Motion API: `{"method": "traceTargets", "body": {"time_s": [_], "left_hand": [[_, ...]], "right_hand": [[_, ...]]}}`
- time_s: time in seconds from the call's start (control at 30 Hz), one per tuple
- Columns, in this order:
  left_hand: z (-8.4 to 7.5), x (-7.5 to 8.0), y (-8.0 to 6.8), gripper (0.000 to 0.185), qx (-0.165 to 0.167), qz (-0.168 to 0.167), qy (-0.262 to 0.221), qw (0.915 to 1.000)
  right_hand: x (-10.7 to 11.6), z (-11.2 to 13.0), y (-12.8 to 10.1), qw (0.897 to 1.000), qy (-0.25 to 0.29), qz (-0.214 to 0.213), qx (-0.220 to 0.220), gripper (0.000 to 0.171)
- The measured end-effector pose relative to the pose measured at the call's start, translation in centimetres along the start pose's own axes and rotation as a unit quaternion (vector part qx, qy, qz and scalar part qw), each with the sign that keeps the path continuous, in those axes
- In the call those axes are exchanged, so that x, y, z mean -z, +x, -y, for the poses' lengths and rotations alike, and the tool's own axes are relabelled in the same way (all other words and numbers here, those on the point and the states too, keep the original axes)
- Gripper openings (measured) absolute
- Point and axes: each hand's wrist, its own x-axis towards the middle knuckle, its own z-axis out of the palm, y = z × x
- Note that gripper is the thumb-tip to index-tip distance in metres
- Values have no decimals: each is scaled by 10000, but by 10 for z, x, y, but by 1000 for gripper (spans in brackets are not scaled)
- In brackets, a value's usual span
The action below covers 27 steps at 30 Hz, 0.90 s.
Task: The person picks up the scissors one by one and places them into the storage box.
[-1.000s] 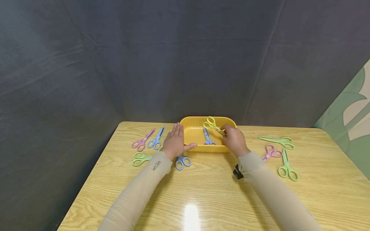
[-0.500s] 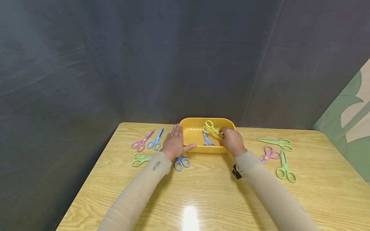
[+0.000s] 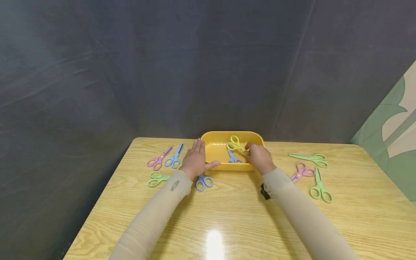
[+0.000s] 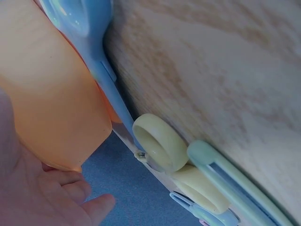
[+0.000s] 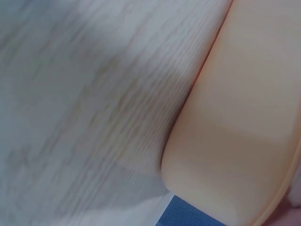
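Yellow-green scissors are what the right hand has pinched right now, by the blade end, with the handle loops sticking out to the far left, over the inside of the yellow tray. So my read is this is the drop-off step: the scissors hang just above the tray floor, right over a blue pair that's already lying in there. The next move, I'd guess, calls for loosening that pinch so they land flat beside the blue ones, not snagged on the rim.

The left hand lies flat with fingers straight against the tray's left wall, thumb along the near edge, gripping nothing, just bracing it.

The held scissors look small and plastic, kid-style, with pale yellow-green round loops and short blades; the blade tips are hidden inside the fingers.

Loose ones on the wooden tabletop: pink, blue and green on the left, another blue pair half under the left wrist, then two green and a pink on the right.
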Motion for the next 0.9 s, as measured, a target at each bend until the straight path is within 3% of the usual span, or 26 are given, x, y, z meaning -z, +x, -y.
{"method": "traceTargets", "body": {"time_s": [0.4,0.9], "left_hand": [[2,-5,4,113,25,10,70,10000],[2,-5,5,112,-6,-39,39,10000]], "right_hand": [[-2,-2,1,9998,-157,129,34,26],[3,1,5,9978,-91,644,-119,29]]}}
